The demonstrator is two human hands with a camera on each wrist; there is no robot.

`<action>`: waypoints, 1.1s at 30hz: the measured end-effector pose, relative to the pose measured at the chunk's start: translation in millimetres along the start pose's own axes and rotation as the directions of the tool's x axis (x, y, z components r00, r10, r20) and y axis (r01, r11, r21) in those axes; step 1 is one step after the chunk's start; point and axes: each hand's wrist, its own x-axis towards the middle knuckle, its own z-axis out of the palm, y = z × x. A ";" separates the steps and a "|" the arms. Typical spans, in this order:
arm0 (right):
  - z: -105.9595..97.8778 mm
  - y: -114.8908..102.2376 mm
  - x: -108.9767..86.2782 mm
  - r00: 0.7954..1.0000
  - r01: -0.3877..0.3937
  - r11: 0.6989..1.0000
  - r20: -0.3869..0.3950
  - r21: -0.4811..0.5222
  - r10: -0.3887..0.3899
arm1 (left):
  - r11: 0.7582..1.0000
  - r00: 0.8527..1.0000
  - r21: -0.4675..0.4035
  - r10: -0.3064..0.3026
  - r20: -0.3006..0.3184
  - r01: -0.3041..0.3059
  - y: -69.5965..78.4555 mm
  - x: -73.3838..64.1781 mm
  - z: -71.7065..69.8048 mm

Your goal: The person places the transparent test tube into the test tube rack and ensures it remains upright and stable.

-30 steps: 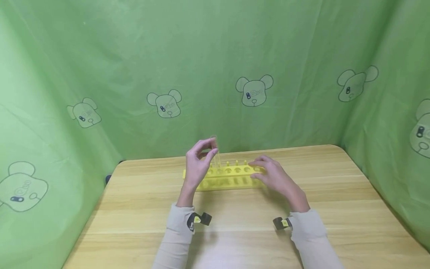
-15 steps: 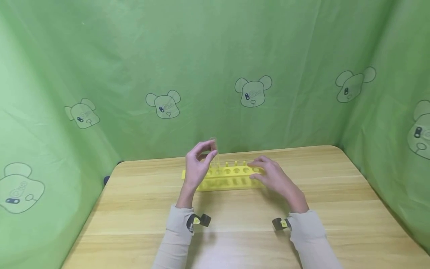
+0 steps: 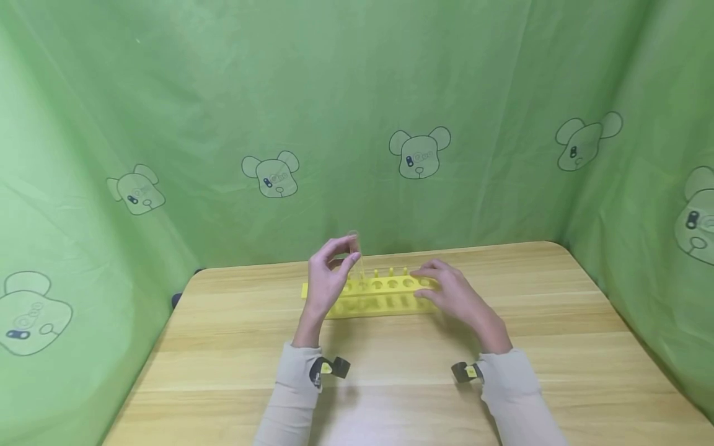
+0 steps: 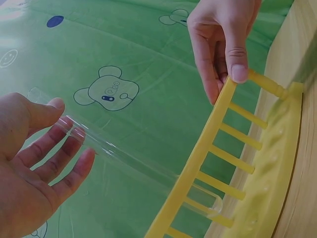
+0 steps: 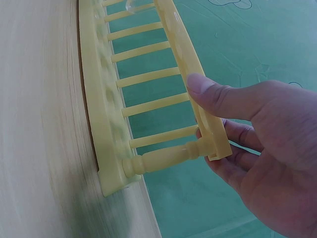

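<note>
A clear test tube [image 4: 133,161] is pinched near its upper end between the thumb and fingers of my left hand [image 3: 328,275]. Its rounded bottom end has passed through a hole in the top plate of the yellow test tube rack [image 3: 379,289], and in the left wrist view it sits short of the lower plate. My right hand [image 3: 454,291] grips the right end of the rack's top plate, thumb on the near side and fingers behind, as the right wrist view [image 5: 277,134] shows. The rack stands upright on the table.
The wooden table [image 3: 401,384] runs up to a green curtain [image 3: 346,111] printed with bear heads behind and at both sides. Upright pegs [image 3: 392,271] line the rack's back edge. Each wrist wears a small black camera [image 3: 340,367].
The left hand has lowered slightly, and the test tube has sunk a little further into the rack. The right hand keeps its grip on the rack's end.
</note>
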 end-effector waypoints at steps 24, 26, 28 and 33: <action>-1.2 -2.1 -1.2 1.000 0.000 1.000 0.001 0.008 0.000 | 1.000 1.000 -0.006 -0.027 0.015 0.027 -4.3 -3.7 0.4; -1.3 -2.1 -1.2 1.000 0.000 1.000 0.003 0.006 0.000 | 1.000 1.000 -0.007 -0.025 0.016 0.026 -5.1 -3.9 0.7; -1.6 -2.0 -1.1 1.000 -0.008 1.000 0.007 0.000 0.008 | 1.000 1.000 -0.005 -0.023 0.018 0.023 -5.7 -4.1 1.0; -1.4 -1.3 -0.6 1.000 -0.022 1.000 0.014 -0.006 0.022 | 0.999 0.999 0.002 -0.038 0.022 0.038 -7.6 -5.0 1.7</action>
